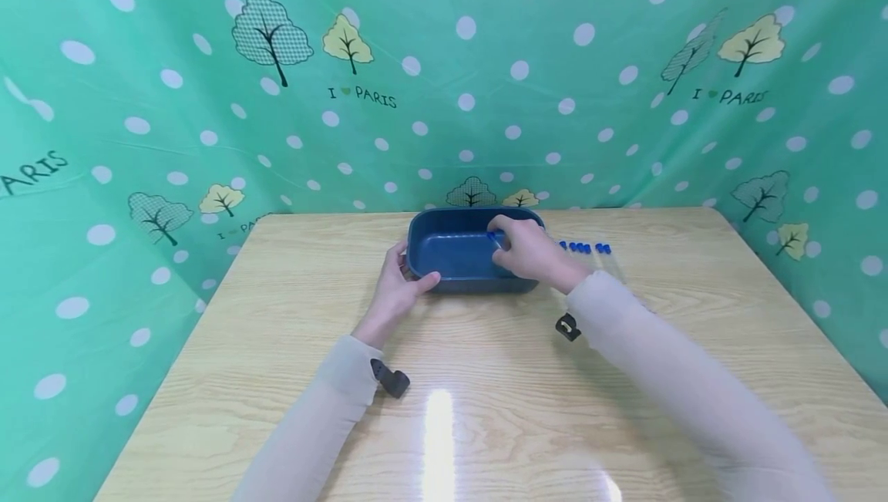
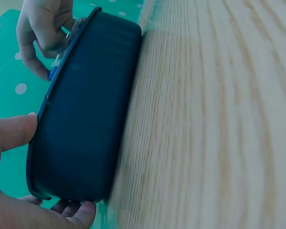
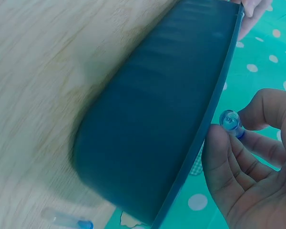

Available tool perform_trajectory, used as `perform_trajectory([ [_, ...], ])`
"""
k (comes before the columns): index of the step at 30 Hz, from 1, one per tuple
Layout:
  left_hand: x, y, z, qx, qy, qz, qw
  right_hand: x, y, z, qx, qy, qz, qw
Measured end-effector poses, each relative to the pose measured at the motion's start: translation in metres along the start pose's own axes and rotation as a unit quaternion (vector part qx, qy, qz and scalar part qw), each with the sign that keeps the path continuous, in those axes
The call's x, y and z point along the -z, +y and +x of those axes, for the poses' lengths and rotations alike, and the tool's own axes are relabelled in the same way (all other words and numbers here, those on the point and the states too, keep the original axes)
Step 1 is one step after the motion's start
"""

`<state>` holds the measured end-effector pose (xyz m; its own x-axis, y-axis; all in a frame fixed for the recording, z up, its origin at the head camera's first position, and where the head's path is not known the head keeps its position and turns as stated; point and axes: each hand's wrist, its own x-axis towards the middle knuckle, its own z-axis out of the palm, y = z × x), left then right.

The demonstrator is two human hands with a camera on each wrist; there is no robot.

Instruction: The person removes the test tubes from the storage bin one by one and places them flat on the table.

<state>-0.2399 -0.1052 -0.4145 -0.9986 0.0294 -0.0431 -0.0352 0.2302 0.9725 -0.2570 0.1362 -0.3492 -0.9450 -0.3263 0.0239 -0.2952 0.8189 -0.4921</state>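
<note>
A dark blue rectangular plastic basin [image 1: 479, 286] stands near the back edge of the table. My left hand [image 1: 394, 290] grips its left end, thumb on the front rim and fingers around the outer wall; the left wrist view shows those fingertips [image 2: 88, 212] under the rim. Over the basin's right end, my right hand [image 1: 530, 252] pinches a small clear tube with a blue cap [image 3: 232, 123] between thumb and fingers. In the head view, the tube's blue end points into the basin, and the hand hides part of the tube.
Several more blue-capped clear tubes [image 1: 581, 247] lie in a row on the wooden table [image 1: 333, 271], right of the basin; one tube [image 3: 66, 219] shows close to it in the right wrist view. A green dotted cloth [image 1: 458, 124] hangs behind the table and along both sides.
</note>
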Motion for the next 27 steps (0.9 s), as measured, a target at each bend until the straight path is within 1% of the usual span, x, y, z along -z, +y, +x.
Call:
perform_trajectory([
  [4,0.001,0.000,0.000,-0.007,-0.002,0.000,1.0000,0.005,0.006,-0.006,-0.004,-0.012,0.011,1.000],
  [10,0.003,0.000,-0.001,-0.011,-0.006,0.001,0.9999,0.011,0.016,-0.017,-0.021,-0.014,0.019,1.000],
  [14,0.003,-0.001,0.000,-0.010,-0.007,0.001,0.9999,0.015,0.022,-0.023,-0.034,-0.013,0.015,0.999],
  [21,0.004,-0.002,0.001,-0.007,-0.005,0.005,1.0000,0.022,0.035,-0.029,-0.044,-0.007,-0.012,0.999],
  [27,0.004,-0.002,0.000,-0.006,-0.009,0.006,0.9999,0.030,0.047,-0.035,-0.046,0.004,-0.009,0.999],
])
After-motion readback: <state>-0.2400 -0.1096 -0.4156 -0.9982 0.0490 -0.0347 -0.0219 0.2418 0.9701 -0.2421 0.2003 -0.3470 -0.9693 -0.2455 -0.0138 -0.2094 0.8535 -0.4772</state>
